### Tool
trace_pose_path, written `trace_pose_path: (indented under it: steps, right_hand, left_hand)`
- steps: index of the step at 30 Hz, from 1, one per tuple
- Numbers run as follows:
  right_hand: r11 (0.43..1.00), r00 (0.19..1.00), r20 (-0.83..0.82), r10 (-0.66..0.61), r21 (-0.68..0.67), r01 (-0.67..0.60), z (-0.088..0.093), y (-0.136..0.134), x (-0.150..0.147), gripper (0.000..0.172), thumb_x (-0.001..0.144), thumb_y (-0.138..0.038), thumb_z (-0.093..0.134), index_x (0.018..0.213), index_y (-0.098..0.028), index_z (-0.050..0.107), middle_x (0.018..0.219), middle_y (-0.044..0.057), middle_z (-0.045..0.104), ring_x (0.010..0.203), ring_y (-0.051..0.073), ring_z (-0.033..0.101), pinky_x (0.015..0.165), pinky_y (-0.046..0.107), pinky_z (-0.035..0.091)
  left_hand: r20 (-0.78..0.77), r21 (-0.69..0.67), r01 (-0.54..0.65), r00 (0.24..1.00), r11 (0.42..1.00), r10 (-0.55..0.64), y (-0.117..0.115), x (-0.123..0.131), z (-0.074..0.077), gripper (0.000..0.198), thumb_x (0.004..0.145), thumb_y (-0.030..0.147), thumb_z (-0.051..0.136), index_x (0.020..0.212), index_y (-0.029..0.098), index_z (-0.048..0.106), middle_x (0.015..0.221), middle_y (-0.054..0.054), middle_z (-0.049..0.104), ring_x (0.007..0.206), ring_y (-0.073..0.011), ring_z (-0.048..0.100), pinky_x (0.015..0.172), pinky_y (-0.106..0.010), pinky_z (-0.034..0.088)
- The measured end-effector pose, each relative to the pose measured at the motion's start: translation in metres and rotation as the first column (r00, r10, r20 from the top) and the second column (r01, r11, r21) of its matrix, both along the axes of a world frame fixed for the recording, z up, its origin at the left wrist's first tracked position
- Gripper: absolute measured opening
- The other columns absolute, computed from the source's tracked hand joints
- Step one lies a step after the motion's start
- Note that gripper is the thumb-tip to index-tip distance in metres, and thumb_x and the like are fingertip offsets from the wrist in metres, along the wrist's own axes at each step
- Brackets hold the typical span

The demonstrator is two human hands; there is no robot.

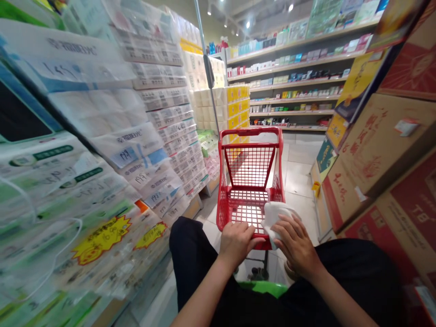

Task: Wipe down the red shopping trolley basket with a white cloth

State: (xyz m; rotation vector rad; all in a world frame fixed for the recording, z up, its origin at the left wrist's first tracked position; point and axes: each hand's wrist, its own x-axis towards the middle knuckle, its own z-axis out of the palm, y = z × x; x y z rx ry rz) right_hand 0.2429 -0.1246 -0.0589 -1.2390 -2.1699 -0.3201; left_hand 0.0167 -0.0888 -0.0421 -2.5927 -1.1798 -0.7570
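Note:
A red plastic shopping basket cart (251, 132) stands upright between my knees, its mesh sides and floor showing nothing inside. My left hand (237, 243) is wrapped over the near rim of the basket, left of its middle. A white cloth (279, 211) lies over the near right corner of the basket. My right hand (295, 243) presses that cloth against the rim, its fingers bent together over the fabric. Part of the near rim is hidden beneath my hands and the cloth.
Stacked tissue packs (163, 95) rise close on the left, with a metal pole (208, 72) beside them. Cardboard boxes (388, 141) are piled close on the right. Stocked shelves (293, 84) stand at the back. Something green (264, 287) lies beneath me.

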Motion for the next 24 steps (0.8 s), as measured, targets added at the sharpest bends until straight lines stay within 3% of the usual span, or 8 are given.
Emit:
trace_pose_path:
  steps: [2, 5, 10, 12, 15, 18, 22, 24]
  right_hand:
    - [0.999, 0.997, 0.060, 0.049, 0.007, -0.050, 0.006, 0.007, 0.014, 0.034, 0.090, -0.039, 0.053, 0.121, -0.027, 0.055, 0.120, 0.005, 0.063, 0.130, 0.028, 0.044, 0.114, 0.054, 0.030]
    - [0.998, 0.993, 0.095, 0.068, -0.008, -0.067, 0.017, 0.016, 0.033, 0.040, 0.089, -0.045, 0.054, 0.124, -0.026, 0.054, 0.127, 0.005, 0.060, 0.131, 0.028, 0.043, 0.114, 0.054, 0.030]
    - [1.000, 0.996, 0.093, 0.008, -0.029, -0.005, 0.021, 0.028, 0.051, 0.047, 0.088, -0.050, 0.053, 0.126, -0.023, 0.051, 0.143, 0.008, 0.046, 0.139, 0.031, 0.030, 0.113, 0.055, 0.030]
    - [1.000, 0.993, 0.114, 0.009, -0.008, -0.009, 0.018, 0.037, 0.057, 0.044, 0.089, -0.050, 0.052, 0.123, -0.022, 0.052, 0.139, 0.009, 0.050, 0.138, 0.030, 0.031, 0.113, 0.054, 0.029]
    - [1.000, 0.986, 0.168, -0.005, 0.010, 0.003, 0.017, 0.051, 0.057, 0.030, 0.092, -0.046, 0.048, 0.109, -0.023, 0.057, 0.115, 0.008, 0.062, 0.129, 0.028, 0.043, 0.113, 0.051, 0.027]
    - [0.996, 0.973, 0.210, -0.091, 0.011, 0.090, 0.019, 0.064, 0.039, 0.026, 0.094, -0.044, 0.045, 0.096, -0.021, 0.058, 0.098, 0.009, 0.062, 0.108, 0.027, 0.052, 0.104, 0.048, 0.033]
    - [0.990, 0.963, 0.234, -0.136, 0.006, 0.138, 0.020, 0.078, -0.014, 0.028, 0.095, -0.042, 0.041, 0.090, -0.019, 0.055, 0.091, 0.010, 0.058, 0.088, 0.026, 0.050, 0.081, 0.042, 0.039]
    - [0.990, 0.966, 0.218, -0.139, 0.006, 0.141, 0.019, 0.083, -0.040, 0.027, 0.096, -0.039, 0.039, 0.091, -0.018, 0.055, 0.091, 0.011, 0.058, 0.085, 0.025, 0.049, 0.078, 0.040, 0.037]
  left_hand:
    - [-0.025, -0.042, 0.066, 0.997, 0.997, -0.067, 0.000, -0.001, 0.006, 0.030, 0.090, 0.050, 0.054, 0.086, 0.020, 0.057, 0.080, -0.003, 0.061, 0.075, -0.0179, 0.055, 0.068, -0.032, 0.035]
    - [-0.052, -0.061, 0.155, 0.986, 0.986, -0.159, 0.006, -0.014, 0.015, 0.029, 0.085, 0.046, 0.063, 0.102, 0.023, 0.058, 0.099, -0.004, 0.063, 0.094, -0.0202, 0.057, 0.088, -0.037, 0.040]
    - [-0.032, -0.025, 0.101, 0.994, 0.995, -0.102, 0.029, -0.042, 0.014, 0.029, 0.084, 0.040, 0.064, 0.106, 0.023, 0.056, 0.121, -0.006, 0.057, 0.124, -0.0231, 0.047, 0.113, -0.046, 0.026]
    - [-0.048, -0.025, 0.120, 0.992, 0.992, -0.121, 0.041, -0.042, 0.009, 0.026, 0.085, 0.038, 0.063, 0.103, 0.022, 0.056, 0.119, -0.006, 0.057, 0.127, -0.0226, 0.045, 0.116, -0.045, 0.025]
    - [-0.059, -0.018, 0.115, 0.991, 0.993, -0.116, 0.059, -0.030, 0.000, 0.025, 0.084, 0.039, 0.064, 0.100, 0.022, 0.056, 0.107, -0.005, 0.059, 0.115, -0.0220, 0.051, 0.115, -0.045, 0.027]
    - [-0.071, 0.000, 0.090, 0.993, 0.996, -0.089, 0.072, -0.014, -0.003, 0.025, 0.083, 0.039, 0.065, 0.098, 0.022, 0.056, 0.100, -0.005, 0.058, 0.105, -0.0227, 0.053, 0.112, -0.048, 0.029]
    - [-0.080, 0.021, 0.057, 0.995, 0.998, -0.056, 0.082, 0.003, -0.003, 0.018, 0.085, 0.034, 0.062, 0.094, 0.021, 0.055, 0.101, -0.005, 0.057, 0.104, -0.0225, 0.052, 0.112, -0.048, 0.028]
    - [-0.083, 0.028, 0.038, 0.996, 0.999, -0.035, 0.085, 0.009, -0.003, 0.011, 0.086, 0.028, 0.059, 0.094, 0.021, 0.055, 0.100, -0.004, 0.057, 0.103, -0.0215, 0.052, 0.112, -0.046, 0.028]
